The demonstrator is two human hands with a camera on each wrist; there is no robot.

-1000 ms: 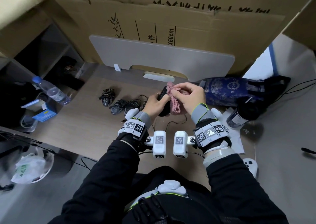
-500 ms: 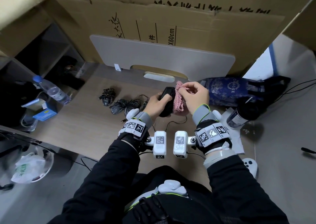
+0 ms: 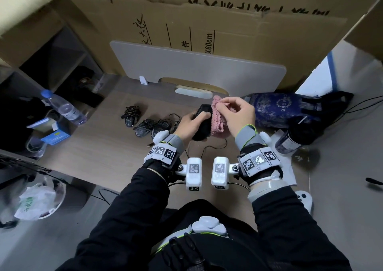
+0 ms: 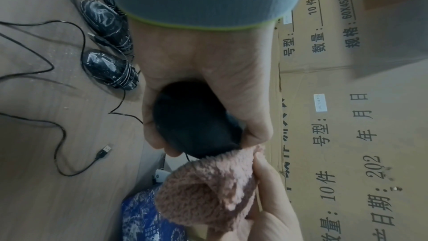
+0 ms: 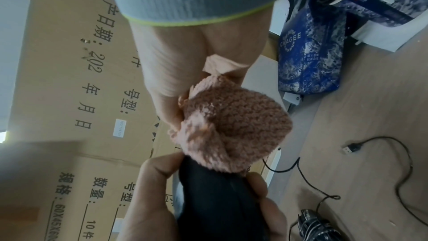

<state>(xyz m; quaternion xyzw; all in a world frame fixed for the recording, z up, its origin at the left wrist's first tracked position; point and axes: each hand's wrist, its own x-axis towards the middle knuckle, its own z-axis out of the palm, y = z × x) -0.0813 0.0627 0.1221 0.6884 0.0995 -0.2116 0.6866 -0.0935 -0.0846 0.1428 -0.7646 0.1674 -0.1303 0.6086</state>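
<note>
Since a second ago the pink knitted cloth [image 3: 218,123] has slid from the top of the black mouse [image 3: 202,130] to its right flank, baring the upper shell, and my right hand [image 3: 238,115] has risen with it.

My left hand [image 3: 187,123] keeps the mouse lifted clear of the surface [image 3: 99,146]. Its fingers [image 4: 152,135] are curled under one side and the thumb is clamped over the other, as the left wrist view shows. I judge this grip is chosen so that the shell stays steady while every face remains open to the cloth.

My right fingers [image 5: 166,98] are pinched together on a gathered fold of the cloth. The bunched end presses against the mouse's side, which suits rubbing a narrow edge.

The mouse's cable [image 3: 207,148] hangs slack to the surface, so it does not pull on the grip.

Three other mice [image 3: 143,128], each bound in its own cord, lie in a row to the left. They are well apart from the hands, and I take them for a separate pile.
</note>
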